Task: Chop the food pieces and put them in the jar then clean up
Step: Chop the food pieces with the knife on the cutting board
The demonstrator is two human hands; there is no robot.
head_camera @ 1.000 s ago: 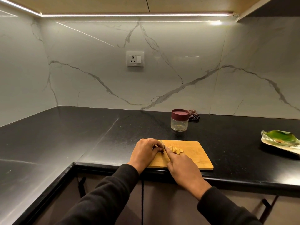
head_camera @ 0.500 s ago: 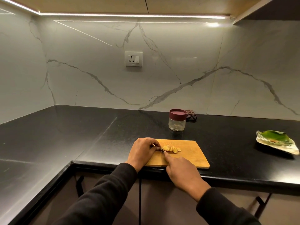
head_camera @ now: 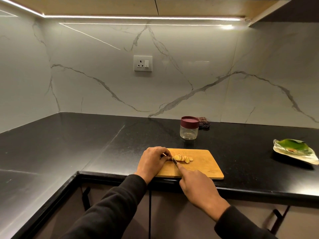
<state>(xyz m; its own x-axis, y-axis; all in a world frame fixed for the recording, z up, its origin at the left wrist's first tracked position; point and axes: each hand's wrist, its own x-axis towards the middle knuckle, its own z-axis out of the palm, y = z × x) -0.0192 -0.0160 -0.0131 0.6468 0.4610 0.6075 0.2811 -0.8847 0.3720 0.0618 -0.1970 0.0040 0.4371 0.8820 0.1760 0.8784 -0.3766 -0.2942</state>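
A head-worn camera looks down on a black kitchen counter [head_camera: 86, 144] against a marble wall. A wooden chopping board [head_camera: 203, 164] lies at the near edge. The left hand [head_camera: 153, 160] is seen at the board's left end with its fingers curled down over the uncut end of a pale yellow food piece; how much remains under the fingers cannot be told. The right hand [head_camera: 198, 188] is closed round a knife handle, which is hidden, with the forefinger laid along the back of the blade [head_camera: 175, 162].

Compared with a second ago, the blade has been shifted a little leftward, closer to the left fingertips, and the row of cut slices [head_camera: 183, 159] to its right looks slightly longer. It is judged that chopping is still under way and nearing the end of this piece.

The jar [head_camera: 189, 127], clear with a maroon lid still on, stands far behind the board, well apart from it and seemingly empty. A checked cloth [head_camera: 204, 122] lies just behind it. A plate holding a green leaf [head_camera: 293, 150] sits at the far right. Filling and cleaning are not yet begun.
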